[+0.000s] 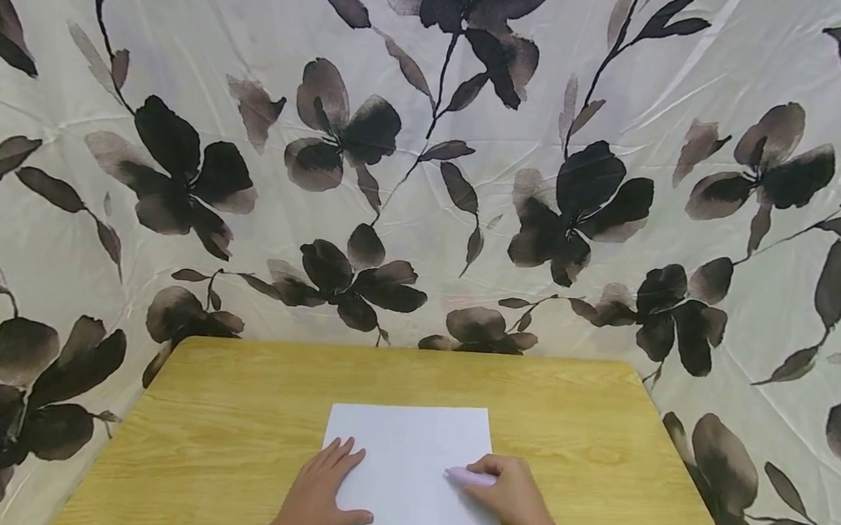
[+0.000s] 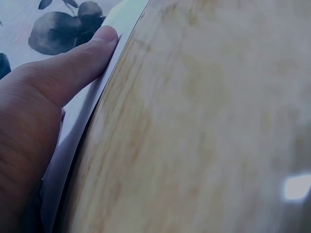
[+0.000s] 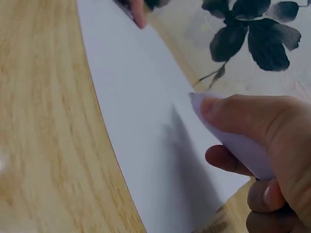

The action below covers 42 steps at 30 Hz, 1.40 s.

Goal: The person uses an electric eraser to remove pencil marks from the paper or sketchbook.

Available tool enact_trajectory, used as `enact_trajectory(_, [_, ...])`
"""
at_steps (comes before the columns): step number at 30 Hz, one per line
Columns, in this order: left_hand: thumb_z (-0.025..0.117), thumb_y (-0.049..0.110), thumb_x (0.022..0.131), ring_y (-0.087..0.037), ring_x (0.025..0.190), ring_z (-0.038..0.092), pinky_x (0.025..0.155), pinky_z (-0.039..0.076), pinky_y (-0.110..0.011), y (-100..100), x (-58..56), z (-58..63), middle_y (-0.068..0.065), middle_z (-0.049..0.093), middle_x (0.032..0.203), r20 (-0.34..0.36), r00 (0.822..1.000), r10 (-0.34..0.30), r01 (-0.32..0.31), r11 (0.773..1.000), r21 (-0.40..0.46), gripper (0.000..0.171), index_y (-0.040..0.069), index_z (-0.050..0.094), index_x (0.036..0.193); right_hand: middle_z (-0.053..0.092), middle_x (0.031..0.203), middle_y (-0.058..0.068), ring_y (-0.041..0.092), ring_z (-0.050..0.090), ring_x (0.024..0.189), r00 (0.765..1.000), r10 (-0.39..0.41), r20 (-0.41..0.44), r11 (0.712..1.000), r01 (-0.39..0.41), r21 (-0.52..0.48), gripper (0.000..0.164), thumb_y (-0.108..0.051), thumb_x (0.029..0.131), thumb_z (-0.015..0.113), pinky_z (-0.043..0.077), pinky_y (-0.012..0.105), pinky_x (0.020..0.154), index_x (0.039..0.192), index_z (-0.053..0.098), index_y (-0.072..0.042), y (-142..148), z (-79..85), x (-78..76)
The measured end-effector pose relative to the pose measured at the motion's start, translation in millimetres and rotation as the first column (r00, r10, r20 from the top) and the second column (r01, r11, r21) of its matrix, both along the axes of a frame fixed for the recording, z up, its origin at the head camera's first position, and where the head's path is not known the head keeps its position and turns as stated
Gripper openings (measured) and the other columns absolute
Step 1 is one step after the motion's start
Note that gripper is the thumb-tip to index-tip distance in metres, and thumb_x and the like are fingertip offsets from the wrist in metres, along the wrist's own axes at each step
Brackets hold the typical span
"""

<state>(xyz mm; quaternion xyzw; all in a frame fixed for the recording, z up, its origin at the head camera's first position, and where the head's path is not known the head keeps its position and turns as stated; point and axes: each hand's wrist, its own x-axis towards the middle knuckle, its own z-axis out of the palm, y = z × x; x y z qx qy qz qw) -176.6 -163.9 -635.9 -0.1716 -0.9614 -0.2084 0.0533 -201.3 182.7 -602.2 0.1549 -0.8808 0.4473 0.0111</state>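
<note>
A white sheet of paper (image 1: 410, 462) lies flat near the table's front edge. My left hand (image 1: 321, 491) rests on its left side, fingers straight and thumb spread; the left wrist view shows the thumb (image 2: 73, 73) along the near edge. In my right hand (image 1: 516, 492) I grip a slim lavender pen-like tool (image 1: 473, 476) with a small grey tip; its exact kind is unclear. The right wrist view shows the lavender tool (image 3: 238, 145) between thumb and fingers, its tip pointing over the paper (image 3: 141, 111) and apart from its shadow. No marks are visible on the sheet.
The yellow wood-grain table (image 1: 227, 412) extends around the paper on all sides. Behind and beside it hangs a white cloth (image 1: 467, 242) printed with dark flowers. A bright light reflection shows at the paper's near edge.
</note>
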Motion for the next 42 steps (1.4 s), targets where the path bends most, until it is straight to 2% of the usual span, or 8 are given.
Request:
enact_trajectory(6, [0.062, 0.08, 0.068, -0.034, 0.139, 0.032, 0.107, 0.029, -0.058, 0.3, -1.7, 1.5, -0.009, 0.043, 0.149, -0.024, 1.0, -0.005, 0.006, 1.0, 0.029, 0.097, 0.017, 0.053, 0.14, 0.07, 0.083, -0.012, 0.007, 0.062, 0.075, 0.998, 0.041, 0.041, 0.999, -0.039, -0.03, 0.013, -0.028, 0.075, 0.084, 0.053, 0.023, 0.063, 0.084, 0.077, -0.021, -0.9, -2.2, -9.8])
enact_trajectory(12, [0.06, 0.081, 0.069, -0.034, 0.139, 0.031, 0.107, 0.027, -0.058, -1.2, -1.2, 2.7, -0.008, 0.041, 0.15, -0.011, 1.0, -0.004, 0.004, 1.0, 0.015, 0.097, 0.017, 0.052, 0.141, 0.07, 0.083, -0.012, 0.009, 0.063, 0.076, 0.995, 0.063, 0.081, 0.997, -0.059, -0.046, 0.013, -0.026, 0.074, 0.085, 0.053, 0.024, 0.064, 0.084, 0.077, -0.021, -2.5, 1.0, -12.3])
enact_trajectory(22, [0.062, 0.081, 0.067, -0.034, 0.141, 0.028, 0.109, 0.025, -0.058, -0.9, 0.6, 4.8, -0.009, 0.04, 0.151, 0.036, 0.999, 0.001, -0.002, 1.0, 0.02, 0.099, 0.017, 0.051, 0.142, 0.07, 0.083, -0.01, 0.009, 0.061, 0.075, 0.997, 0.064, 0.045, 0.998, -0.063, -0.03, 0.016, -0.018, 0.071, 0.086, 0.052, 0.024, 0.065, 0.083, 0.077, -0.019, -2.5, 0.4, -11.1])
enact_trajectory(29, [0.061, 0.081, 0.067, -0.033, 0.141, 0.028, 0.109, 0.025, -0.057, -1.7, 0.4, 2.7, -0.008, 0.04, 0.151, 0.025, 1.0, -0.003, 0.002, 1.0, 0.017, 0.1, 0.017, 0.051, 0.142, 0.07, 0.083, -0.011, 0.009, 0.061, 0.077, 0.996, 0.072, 0.058, 0.997, -0.072, -0.017, 0.014, -0.02, 0.071, 0.085, 0.053, 0.024, 0.066, 0.082, 0.077, -0.02, -3.0, -0.8, -10.5])
enact_trajectory(37, [0.062, 0.081, 0.067, -0.033, 0.141, 0.028, 0.109, 0.025, -0.057, -0.6, 0.7, 4.2, -0.008, 0.04, 0.151, 0.028, 1.0, 0.002, -0.003, 1.0, 0.025, 0.099, 0.017, 0.051, 0.142, 0.069, 0.084, -0.012, 0.007, 0.059, 0.075, 0.997, 0.074, 0.025, 0.997, -0.074, 0.004, 0.014, -0.02, 0.071, 0.086, 0.051, 0.024, 0.065, 0.081, 0.076, -0.023, -2.8, 0.0, -11.4])
enact_trajectory(42, [0.063, 0.08, 0.067, -0.033, 0.141, 0.028, 0.109, 0.026, -0.056, -0.8, 0.5, 4.1, -0.008, 0.04, 0.15, 0.014, 1.0, 0.002, -0.003, 1.0, 0.031, 0.099, 0.017, 0.051, 0.142, 0.069, 0.085, -0.012, 0.008, 0.06, 0.075, 0.996, 0.074, 0.043, 0.997, -0.074, 0.014, 0.015, -0.021, 0.071, 0.086, 0.051, 0.024, 0.065, 0.082, 0.076, -0.023, -3.7, -0.5, -11.7])
